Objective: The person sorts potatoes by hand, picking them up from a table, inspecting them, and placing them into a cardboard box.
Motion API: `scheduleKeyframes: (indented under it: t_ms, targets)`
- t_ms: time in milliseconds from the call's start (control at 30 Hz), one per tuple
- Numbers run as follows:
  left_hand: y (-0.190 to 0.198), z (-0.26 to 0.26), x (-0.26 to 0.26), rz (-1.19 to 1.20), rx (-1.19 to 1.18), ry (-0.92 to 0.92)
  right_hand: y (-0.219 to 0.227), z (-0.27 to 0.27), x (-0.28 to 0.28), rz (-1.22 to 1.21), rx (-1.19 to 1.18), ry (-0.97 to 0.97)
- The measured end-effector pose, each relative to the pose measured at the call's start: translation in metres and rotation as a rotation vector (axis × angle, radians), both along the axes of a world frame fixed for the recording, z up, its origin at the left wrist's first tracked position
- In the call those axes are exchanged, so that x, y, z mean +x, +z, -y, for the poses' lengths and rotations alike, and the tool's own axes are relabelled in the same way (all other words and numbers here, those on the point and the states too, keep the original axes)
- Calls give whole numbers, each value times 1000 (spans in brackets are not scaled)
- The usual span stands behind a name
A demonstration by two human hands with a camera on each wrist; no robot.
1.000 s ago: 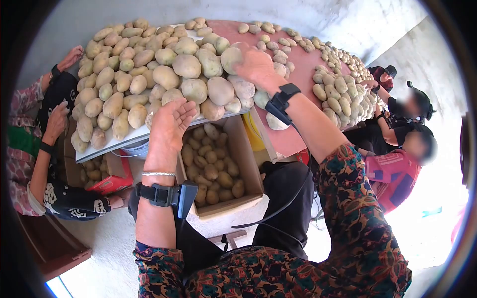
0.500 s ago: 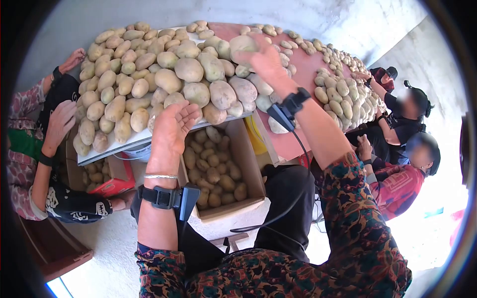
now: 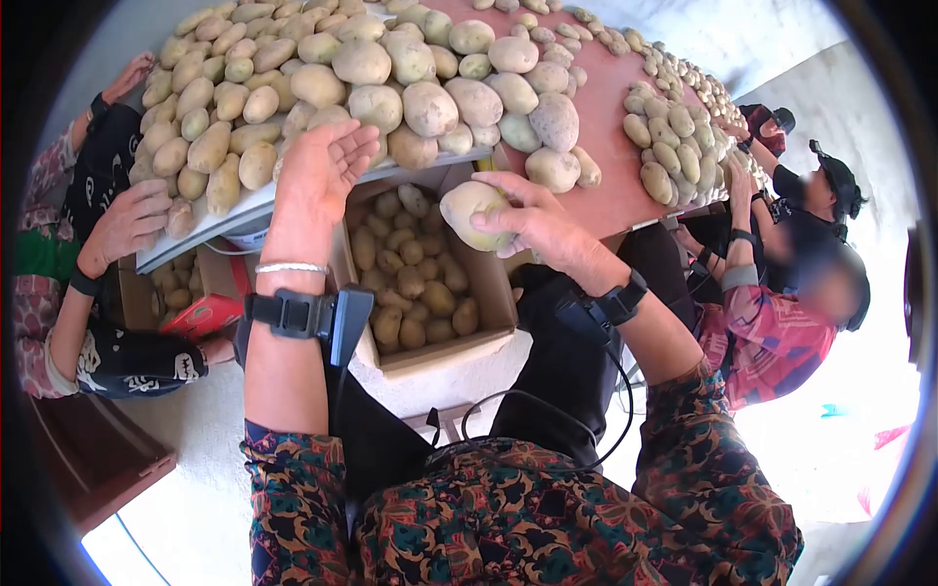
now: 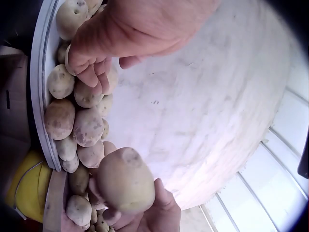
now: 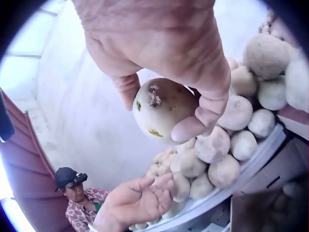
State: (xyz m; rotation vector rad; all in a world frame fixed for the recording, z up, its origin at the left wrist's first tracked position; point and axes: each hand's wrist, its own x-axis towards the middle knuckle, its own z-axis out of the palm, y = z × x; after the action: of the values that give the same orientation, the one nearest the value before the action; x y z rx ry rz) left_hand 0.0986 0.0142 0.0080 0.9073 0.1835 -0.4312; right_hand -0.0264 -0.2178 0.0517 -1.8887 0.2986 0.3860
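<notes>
My right hand (image 3: 547, 227) pinches a large pale potato (image 3: 474, 215) between thumb and fingers, over the right side of the cardboard box. A dark rough spot and small green marks show on this potato (image 5: 161, 113) in the right wrist view. My left hand (image 3: 322, 176) is held palm up with loosely bent fingers and holds nothing. It hovers at the front edge of the white board (image 3: 230, 227), beside the heap of potatoes (image 3: 376, 107). In the left wrist view its fingers (image 4: 99, 77) overlap several potatoes.
Below the board stands a cardboard box (image 3: 493, 322) with smaller potatoes in it. A reddish board (image 3: 611, 127) to the right carries more potato heaps (image 3: 674, 146). At the left a person's hand (image 3: 127, 225) is near the heap; several people sit at the right. A cable (image 3: 508, 393) hangs from my right wrist.
My right hand has drawn back from the heap toward my body and now holds a potato over the box. My left hand keeps its pose. The head view has tilted downward.
</notes>
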Motion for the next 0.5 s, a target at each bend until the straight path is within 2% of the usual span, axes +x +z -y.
scheduleKeyframes:
  t_ms: [167,233,267,333,367,433,500]
  targets:
    - [-3,0,5,40,36,-34,-24,-6,-15,-93,-81,24]
    - [-4,0,6,28,32,-36,-28,-12,-19,-90,-256,76]
    - [-5,0,7,21,31,-29,-41,-9,-23,-97,-253,75]
    - [-7,-2,9,34,18,-22,-68,2,-22,121,-397,333]
    - [-10,-3,7,19,6,-21,-70,5,-22,98,-463,421]
    - [-10,0,10,45,-32,-31,-46,1,-17,-76,-551,544]
    - [-10,-2,7,-2,18,-27,-28,0,-14,-5,-625,498]
